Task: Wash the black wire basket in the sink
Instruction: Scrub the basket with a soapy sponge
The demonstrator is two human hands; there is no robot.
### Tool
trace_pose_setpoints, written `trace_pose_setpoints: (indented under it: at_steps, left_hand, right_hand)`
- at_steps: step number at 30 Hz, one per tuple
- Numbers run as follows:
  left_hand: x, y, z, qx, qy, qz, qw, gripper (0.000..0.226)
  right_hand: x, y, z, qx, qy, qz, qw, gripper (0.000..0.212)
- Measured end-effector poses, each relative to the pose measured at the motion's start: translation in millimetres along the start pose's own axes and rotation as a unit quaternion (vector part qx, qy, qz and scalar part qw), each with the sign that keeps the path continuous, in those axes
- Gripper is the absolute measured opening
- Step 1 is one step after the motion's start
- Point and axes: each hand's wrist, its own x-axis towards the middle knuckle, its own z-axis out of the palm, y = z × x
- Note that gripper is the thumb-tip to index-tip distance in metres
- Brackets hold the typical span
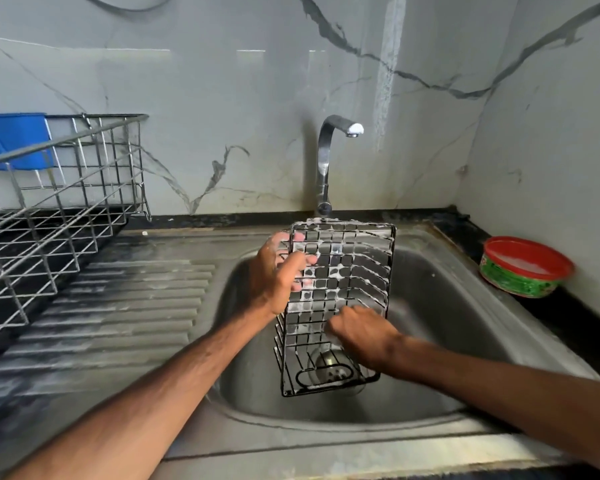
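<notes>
The black wire basket [347,271] is held on end over the steel sink [430,306], its mesh coated in white soap foam. My left hand [278,275] grips the basket's upper left side, fingers wrapped over the wires. My right hand [361,332] presses against the lower part of the mesh with its fingers curled; what is under them is hidden, and the hand is slightly blurred. The tap [329,161] stands behind the basket with no water running. The drain [326,365] shows through the basket's bottom.
A silver dish rack [66,209] with a blue item [14,140] stands on the left above the ribbed drainboard [118,317]. A red and green tub of white soap [523,268] sits on the dark counter at the right. Marble walls close off the back and right.
</notes>
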Motion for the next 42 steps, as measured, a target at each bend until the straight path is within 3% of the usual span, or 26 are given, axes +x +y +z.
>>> trace_pose_setpoints:
  at_steps: [5, 9, 12, 15, 20, 23, 25, 30, 33, 39, 42]
  left_hand:
    - [2.6, 0.0, -5.2, -0.022, 0.003, 0.021, 1.0, 0.067]
    - [5.9, -3.1, -9.4, -0.054, 0.005, 0.012, 0.998, 0.058]
    - [6.8, -1.3, -8.3, -0.087, 0.001, 0.018, 0.996, 0.059]
    - [8.9, -3.3, -12.5, -0.043, -0.01, 0.038, 0.998, 0.052]
    - [10.0, -2.1, -21.2, -0.012, -0.001, 0.039, 0.999, 0.05]
    - [6.2, 7.4, -20.4, -0.029, 0.017, 0.031, 0.999, 0.047]
    - [4.4, 9.3, -19.2, -0.016, 0.026, 0.033, 0.999, 0.047]
    - [-3.3, 13.3, -10.6, 0.007, 0.009, 0.016, 1.0, 0.045]
    - [-7.5, 17.9, -4.8, 0.038, 0.004, 0.032, 0.999, 0.036]
    - [19.4, -24.9, -26.6, 0.041, 0.012, 0.033, 0.999, 0.067]
    - [23.2, -31.7, -26.0, 0.029, 0.021, 0.032, 0.999, 0.069]
  right_hand:
    - [14.4, -24.2, 10.2, 0.132, 0.016, 0.0, 0.991, 0.02]
    - [27.0, -32.0, 3.1, 0.182, 0.083, -0.084, 0.976, 0.017]
    - [25.0, -27.3, 5.2, 0.134, 0.06, -0.125, 0.981, 0.025]
    - [14.3, -12.0, 3.8, 0.007, 0.017, -0.156, 0.988, 0.026]
    - [4.7, 9.7, -3.4, -0.071, -0.015, -0.098, 0.993, 0.013]
    - [4.0, 3.9, -5.6, -0.103, -0.017, -0.084, 0.991, 0.019]
    - [5.7, -3.6, -5.2, -0.081, -0.016, -0.08, 0.993, 0.022]
    - [24.0, -23.0, 3.5, 0.115, 0.03, -0.072, 0.99, 0.029]
    - [25.9, -27.1, 5.6, 0.071, 0.045, -0.1, 0.991, 0.032]
    - [14.7, -2.2, 4.0, -0.085, 0.014, -0.053, 0.995, 0.021]
    - [18.5, -3.7, 10.7, -0.022, 0.025, -0.043, 0.998, 0.024]
